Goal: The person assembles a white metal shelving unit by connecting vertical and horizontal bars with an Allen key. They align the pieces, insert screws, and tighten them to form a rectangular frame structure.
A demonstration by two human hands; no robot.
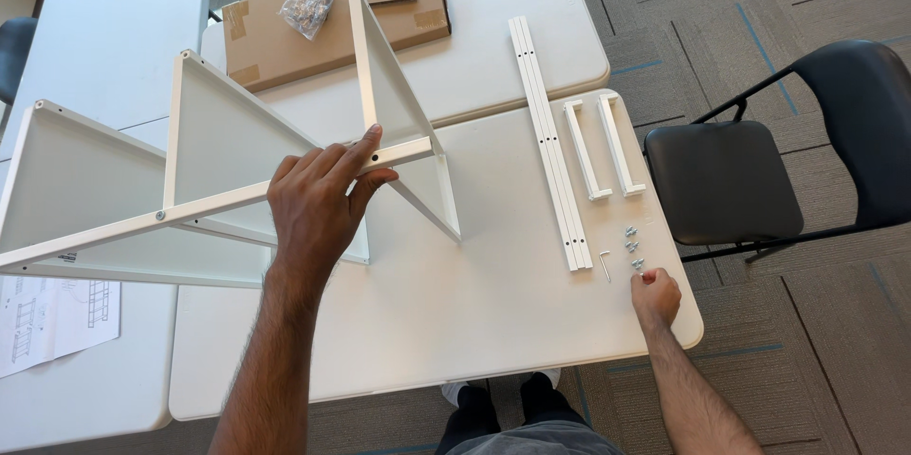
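Down at the near edge we've got our right hand [655, 297] curled up on the white tabletop [455, 322], fingers bunched together and pinching at something small (too tiny to tell if it's really gripped). Just beyond those fingers sits a little cluster of screws [632, 246], and just left of them a small hex key [604, 265]. Further out past the screws lie two short white brackets [605, 147] and a bundle of long white rails [550, 142], side by side.

Our left hand [318, 204] rests on the white metal shelf frame [218, 170], fingers loosely spread, index finger stretched along its top rail, touching it. Beyond those fingers there's a cardboard box [332, 23] with a bag of hardware [306, 2] on it. Off to the right stands a black folding chair [731, 180].
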